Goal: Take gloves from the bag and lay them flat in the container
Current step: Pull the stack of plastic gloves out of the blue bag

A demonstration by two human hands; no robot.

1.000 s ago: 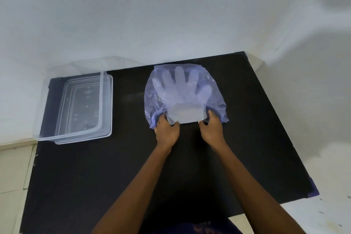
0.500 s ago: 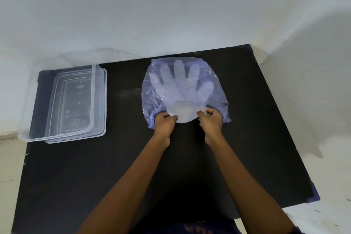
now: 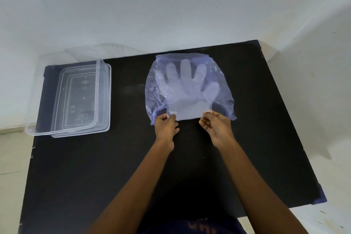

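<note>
A thin bluish plastic bag (image 3: 218, 74) lies flat on the black table (image 3: 133, 157), mouth toward me. Inside it I see pale translucent gloves (image 3: 187, 83), fingers pointing away, with the cuff sticking out of the mouth. My left hand (image 3: 165, 124) pinches the cuff's left corner at the bag's opening. On the other side, my right hand (image 3: 215, 123) pinches the right corner. The clear plastic container (image 3: 103, 97) sits at the table's far left, apart from both hands.
A clear lid (image 3: 36, 100) leans against the container and hangs over the table's left edge. A white wall stands right behind the table. The table's near right corner (image 3: 321, 198) ends over a pale floor.
Both hands have drawn slightly toward me, and the glove cuff now sticks further out of the bag's mouth. The camera has shifted, so everything sits differently in view.
</note>
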